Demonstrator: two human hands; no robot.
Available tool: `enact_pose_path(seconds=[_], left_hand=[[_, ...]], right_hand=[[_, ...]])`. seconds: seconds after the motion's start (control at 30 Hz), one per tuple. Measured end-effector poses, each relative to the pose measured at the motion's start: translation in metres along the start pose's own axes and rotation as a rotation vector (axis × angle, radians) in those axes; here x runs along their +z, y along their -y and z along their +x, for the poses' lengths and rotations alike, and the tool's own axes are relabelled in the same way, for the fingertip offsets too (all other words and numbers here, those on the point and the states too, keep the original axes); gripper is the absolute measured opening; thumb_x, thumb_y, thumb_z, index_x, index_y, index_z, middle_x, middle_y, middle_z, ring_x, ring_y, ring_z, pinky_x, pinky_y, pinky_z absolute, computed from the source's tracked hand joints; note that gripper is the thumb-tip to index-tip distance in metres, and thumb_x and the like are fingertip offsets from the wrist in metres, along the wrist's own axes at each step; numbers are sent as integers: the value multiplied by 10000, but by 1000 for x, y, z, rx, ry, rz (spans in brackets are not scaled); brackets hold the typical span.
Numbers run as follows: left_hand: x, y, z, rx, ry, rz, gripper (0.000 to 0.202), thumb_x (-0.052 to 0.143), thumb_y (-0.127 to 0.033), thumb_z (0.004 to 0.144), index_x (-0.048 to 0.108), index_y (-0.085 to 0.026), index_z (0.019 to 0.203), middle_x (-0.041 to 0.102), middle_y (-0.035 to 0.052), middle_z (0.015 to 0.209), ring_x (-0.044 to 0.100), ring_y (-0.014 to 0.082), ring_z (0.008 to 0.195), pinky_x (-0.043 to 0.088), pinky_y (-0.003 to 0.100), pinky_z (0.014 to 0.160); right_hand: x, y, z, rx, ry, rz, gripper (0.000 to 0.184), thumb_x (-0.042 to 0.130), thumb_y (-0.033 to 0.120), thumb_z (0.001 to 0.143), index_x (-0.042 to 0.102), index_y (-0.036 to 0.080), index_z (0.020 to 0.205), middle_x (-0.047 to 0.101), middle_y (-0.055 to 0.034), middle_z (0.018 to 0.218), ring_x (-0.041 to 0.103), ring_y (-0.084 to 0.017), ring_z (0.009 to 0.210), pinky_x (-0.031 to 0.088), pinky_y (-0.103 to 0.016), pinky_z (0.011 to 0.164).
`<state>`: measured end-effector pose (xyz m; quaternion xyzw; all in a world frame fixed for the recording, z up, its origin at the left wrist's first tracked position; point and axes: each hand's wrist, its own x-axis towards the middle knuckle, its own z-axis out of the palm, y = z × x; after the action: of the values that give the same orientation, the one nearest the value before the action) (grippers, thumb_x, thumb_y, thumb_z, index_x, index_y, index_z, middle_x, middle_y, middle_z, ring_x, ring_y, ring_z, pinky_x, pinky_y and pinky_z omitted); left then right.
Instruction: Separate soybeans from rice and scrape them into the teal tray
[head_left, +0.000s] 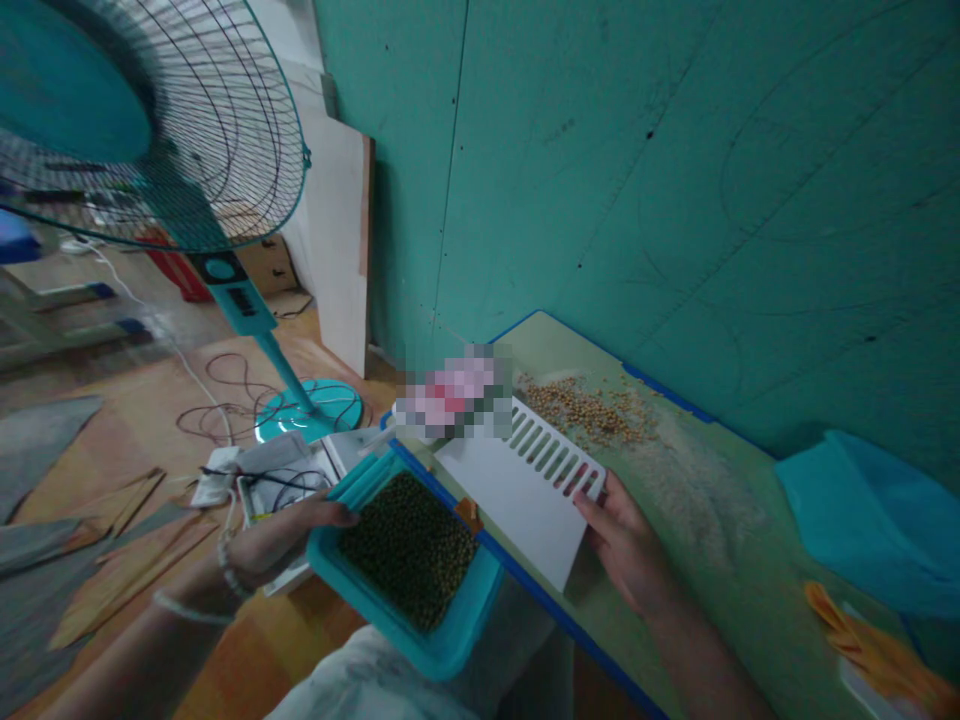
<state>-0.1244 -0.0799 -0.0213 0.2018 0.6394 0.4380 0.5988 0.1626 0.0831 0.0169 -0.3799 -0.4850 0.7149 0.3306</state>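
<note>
Gripping the blue tub (pixel 439 655) of dark beans (pixel 397 550) by its rim, the left hand (pixel 300 530) held it just by the table (pixel 626 650) edge. The right hand (pixel 619 545) pinched the white slotted board (pixel 510 490), near loose tan beans (pixel 600 415). Keeping the tub flat and the board steady seemed the best way not to spill.

Teal tub (pixel 439 657), small green beans (pixel 409 545) inside; white slotted board (pixel 517 500) beside.
</note>
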Motion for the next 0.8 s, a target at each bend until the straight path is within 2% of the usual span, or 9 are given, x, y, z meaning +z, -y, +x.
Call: enact_pose_path(seconds=[0.1, 0.23, 0.43, 0.53, 0.63, 0.8], left_hand=[[-8, 3, 3, -9, 48, -62, 400, 603, -297, 675, 622, -158, 1049, 743, -62, 681, 661, 265, 781, 479, 337, 741], [-13, 5, 7, -16, 21, -87, 278, 569, -260, 698, 656, -153, 940, 741, -55, 659, 652, 244, 745, 474, 307, 695], [-13, 4, 8, -11, 5, -116, 188, 584, -267, 690, 674, -159, 815, 725, -37, 622, 627, 242, 696, 466, 333, 698], [-10, 1, 7, -15, 23, -122, 177, 596, -256, 678, 683, -146, 785, 706, -20, 576, 618, 237, 649, 456, 324, 653], [-7, -2, 6, -18, 28, -135, 192, 592, -242, 690, 682, -132, 818, 702, -18, 561, 604, 217, 612, 444, 308, 609], [-6, -3, 5, -14, 25, -149, 227, 585, -231, 702, 662, -118, 883, 726, -16, 605, 630, 235, 663, 469, 334, 684]], right_hand=[[1, -1, -1, 9, 16, -15, 300, 642, 328, 709, 560, 269, 992, 675, -15, 944, 611, -215, 868, 424, -369, 816], [-1, 3, -3, 34, 39, -29, 283, 641, 320, 711, 574, 253, 978, 678, -22, 910, 615, -205, 840, 426, -363, 808], [-10, 4, 3, -13, -57, 22, 275, 664, 305, 701, 568, 269, 956, 666, -11, 952, 615, -193, 839, 439, -351, 787], [-10, 2, 6, -31, -98, 47, 293, 660, 298, 708, 550, 271, 978, 654, -10, 977, 608, -190, 855, 449, -349, 780], [-6, 2, 7, -32, -84, 54, 298, 658, 298, 712, 542, 267, 985, 643, -17, 1007, 602, -191, 883, 447, -352, 798], [-1, 0, 7, -27, -36, 68, 284, 662, 285, 712, 544, 270, 970, 638, -8, 1008, 595, -178, 905, 435, -332, 815]])
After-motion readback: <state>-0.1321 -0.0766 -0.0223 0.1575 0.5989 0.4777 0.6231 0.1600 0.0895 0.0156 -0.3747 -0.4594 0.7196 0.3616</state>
